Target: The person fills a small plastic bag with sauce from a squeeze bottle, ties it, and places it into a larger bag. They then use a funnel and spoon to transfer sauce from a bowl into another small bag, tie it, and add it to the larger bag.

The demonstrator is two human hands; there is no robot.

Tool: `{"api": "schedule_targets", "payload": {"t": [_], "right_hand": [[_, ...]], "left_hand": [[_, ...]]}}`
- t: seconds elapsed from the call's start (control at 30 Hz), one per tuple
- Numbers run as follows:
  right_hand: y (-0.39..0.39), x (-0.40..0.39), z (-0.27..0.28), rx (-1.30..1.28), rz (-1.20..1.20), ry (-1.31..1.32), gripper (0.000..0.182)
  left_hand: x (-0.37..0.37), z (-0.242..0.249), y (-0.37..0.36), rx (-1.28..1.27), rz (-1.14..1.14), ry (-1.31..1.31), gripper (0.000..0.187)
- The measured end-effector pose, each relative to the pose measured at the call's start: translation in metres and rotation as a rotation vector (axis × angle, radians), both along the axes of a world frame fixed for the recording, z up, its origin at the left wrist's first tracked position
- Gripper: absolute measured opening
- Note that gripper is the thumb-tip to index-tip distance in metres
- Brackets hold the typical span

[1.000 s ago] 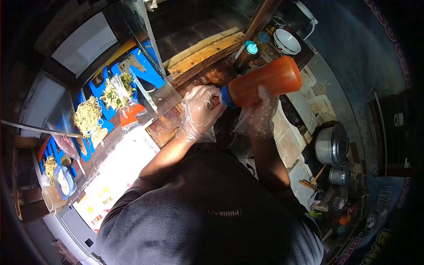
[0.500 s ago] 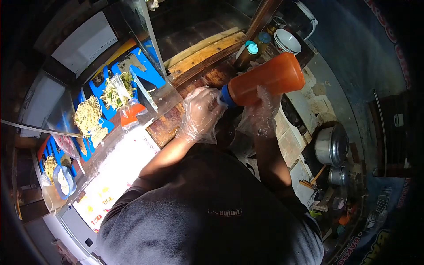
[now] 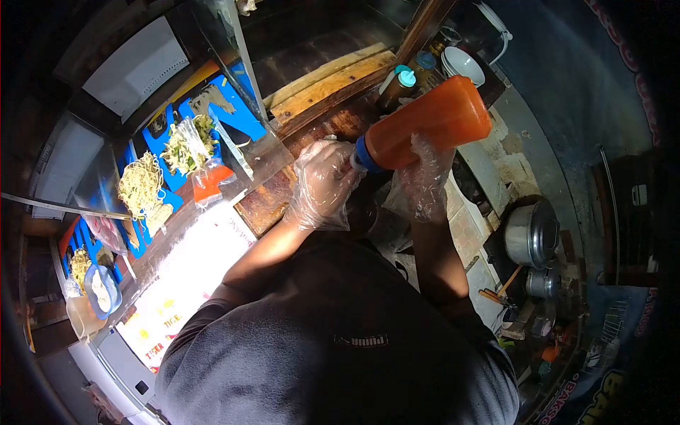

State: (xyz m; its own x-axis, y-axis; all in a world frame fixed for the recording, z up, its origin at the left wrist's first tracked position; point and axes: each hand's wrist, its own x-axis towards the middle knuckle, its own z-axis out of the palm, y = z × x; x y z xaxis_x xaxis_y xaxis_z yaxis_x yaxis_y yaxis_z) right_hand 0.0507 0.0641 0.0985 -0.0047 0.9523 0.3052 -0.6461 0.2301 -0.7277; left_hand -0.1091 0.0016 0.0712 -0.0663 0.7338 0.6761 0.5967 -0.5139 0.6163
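**Sideways over the counter: orange sauce bottle gripped in gloved hands**

Now the right hand [image 3: 423,180], covered by a loose clear plastic glove, is clasping the orange sauce bottle [image 3: 432,124] from below, fingers curled around its lower side. That bottle is lying nearly horizontal, its flat base pointing toward two o'clock and its blue cap [image 3: 363,156] aiming toward eight o'clock. Its body is showing a translucent orange-red, filled almost through, with a brighter glow along the upper edge.

At the cap, the left hand [image 3: 322,185], also gloved, is closing into a loose fist; the bottle's tip is meeting those fingers, though what lies inside the fist cannot be told. Both hands are hovering over the dark wooden counter [image 3: 265,202].

At eleven o'clock from the bottle, two dark bottles with teal caps [image 3: 405,76] are standing upright, and beyond them at one o'clock a stack of white bowls [image 3: 464,67] is sitting. Far off at nine o'clock, yellow noodles [image 3: 142,188] and bagged greens [image 3: 188,145] are lying behind glass on a blue surface. At four o'clock a metal pot [image 3: 531,234] is resting.
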Motion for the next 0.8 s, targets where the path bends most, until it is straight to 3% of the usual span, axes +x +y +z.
{"api": "schedule_targets", "payload": {"t": [0.8], "right_hand": [[0.0039,0.0000,0.0000,0.009,0.034,-0.036,0.059]], "left_hand": [[0.0007,-0.0044,-0.0011,0.027,0.000,-0.052,0.034]]}}
